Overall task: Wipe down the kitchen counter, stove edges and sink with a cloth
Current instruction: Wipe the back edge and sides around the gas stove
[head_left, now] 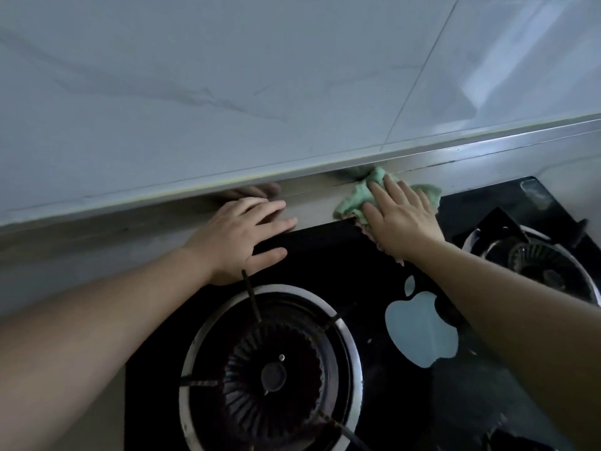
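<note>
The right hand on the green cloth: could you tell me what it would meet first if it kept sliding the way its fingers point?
Probably the metal trim strip below the tiled wall; the right hand presses the green cloth just short of it.

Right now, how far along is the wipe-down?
Done: nothing can be confirmed clean from this view. In hand: the right hand presses the green cloth flat on the counter strip behind the black stove, along its rear edge; the left hand rests flat beside it. Left: the other stove edges, the rest of the counter, and the sink, which is out of view.
</note>
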